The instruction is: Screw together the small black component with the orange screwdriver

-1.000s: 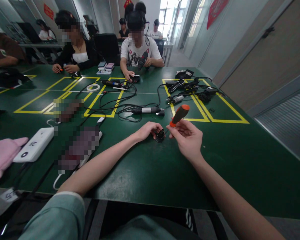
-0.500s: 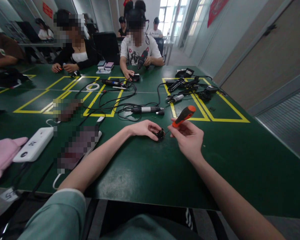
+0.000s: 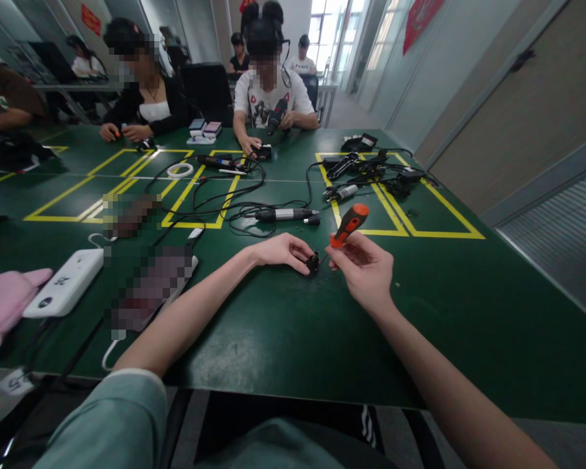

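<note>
My left hand [image 3: 289, 253] is closed around a small black part [image 3: 313, 262] that rests on the green table. Its exact kind is too small to make out. In my right hand [image 3: 368, 267] is a screwdriver [image 3: 350, 225] with an orange and black handle, gripped near the base of the handle. The handle leans up and to the right, and the thin shaft points down-left at the black part. Whether the tip touches the part I cannot tell.
Behind my hands lies a black and silver pen-shaped tool [image 3: 286, 215] with a cord. Tangled black cables and tools [image 3: 366, 166] sit at the back right. A white power strip [image 3: 66, 283] and a phone-like device [image 3: 151, 290] are on the left. Across the table a person [image 3: 273, 98] holds a drill-like tool.
The screwdriver's handle has tipped more upright and moved slightly left, together with my right hand. My left hand still holds the black part in about the same place.
</note>
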Tool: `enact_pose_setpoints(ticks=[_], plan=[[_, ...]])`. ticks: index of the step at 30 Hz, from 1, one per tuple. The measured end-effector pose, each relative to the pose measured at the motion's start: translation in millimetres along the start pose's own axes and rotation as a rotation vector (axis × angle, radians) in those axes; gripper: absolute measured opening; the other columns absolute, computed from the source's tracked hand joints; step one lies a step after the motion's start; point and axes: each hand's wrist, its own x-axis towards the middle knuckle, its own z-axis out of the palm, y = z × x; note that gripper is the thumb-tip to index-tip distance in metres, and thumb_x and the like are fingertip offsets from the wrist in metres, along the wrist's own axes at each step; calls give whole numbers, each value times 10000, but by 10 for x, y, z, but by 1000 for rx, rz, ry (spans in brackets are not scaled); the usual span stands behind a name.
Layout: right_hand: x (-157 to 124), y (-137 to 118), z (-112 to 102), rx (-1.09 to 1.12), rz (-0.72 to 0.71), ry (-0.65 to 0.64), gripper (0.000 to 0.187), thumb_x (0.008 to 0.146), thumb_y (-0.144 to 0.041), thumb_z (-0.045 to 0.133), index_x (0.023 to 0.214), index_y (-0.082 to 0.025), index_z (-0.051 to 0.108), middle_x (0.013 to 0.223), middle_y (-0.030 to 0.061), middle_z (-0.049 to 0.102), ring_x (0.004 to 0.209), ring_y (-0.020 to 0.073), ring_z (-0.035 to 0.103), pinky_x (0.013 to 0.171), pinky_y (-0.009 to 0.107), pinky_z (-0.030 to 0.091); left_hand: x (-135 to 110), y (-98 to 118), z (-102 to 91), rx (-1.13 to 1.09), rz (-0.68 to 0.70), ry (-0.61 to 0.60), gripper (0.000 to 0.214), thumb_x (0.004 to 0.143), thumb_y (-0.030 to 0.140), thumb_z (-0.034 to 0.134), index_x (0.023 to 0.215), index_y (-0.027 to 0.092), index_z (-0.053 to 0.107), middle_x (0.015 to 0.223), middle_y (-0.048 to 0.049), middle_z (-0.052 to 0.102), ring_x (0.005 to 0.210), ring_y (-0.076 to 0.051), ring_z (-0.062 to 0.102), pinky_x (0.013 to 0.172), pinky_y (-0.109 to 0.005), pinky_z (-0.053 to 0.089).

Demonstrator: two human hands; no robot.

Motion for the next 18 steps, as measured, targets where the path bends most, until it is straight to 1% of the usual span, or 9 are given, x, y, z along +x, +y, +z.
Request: enact_pose_setpoints(ticks=[5,9,11,15,18], plan=[[-5,-2,6,-10,-28,22,276,729,-347,901,920,-213,753,744,2,756,523,139,652,527,310,623,10,4,-18,-21,-11,23,451,536,180,981,948,131,804,964,-68,806,897,-163,751,971,-361,578],[-16,20,19,16,-37,29,272,821,-382,821,1017,-216,731,802,20,787,514,131,653,512,303,613,20,5,-23,0,-14,41,440,539,176,975,947,131,816,936,-65,806,872,-160,742,958,-357,580],[-18,27,20,18,-37,21,273,842,-397,800,1029,-215,723,804,20,784,517,128,652,514,299,614,22,3,-21,10,-10,41,441,546,187,969,955,124,819,936,-71,805,872,-164,738,950,-358,579],[-11,19,17,0,-36,24,268,766,-374,869,929,-214,729,812,11,768,534,127,652,529,302,624,19,0,-10,10,-3,27,457,565,196,958,994,124,818,1011,-90,803,924,-170,736,962,-352,567],[0,15,17,7,-33,33,266,734,-366,893,889,-218,736,782,-6,743,525,125,639,517,300,620,16,-1,-1,0,16,36,480,554,192,964,1001,122,805,1015,-93,797,935,-176,734,969,-371,565]])
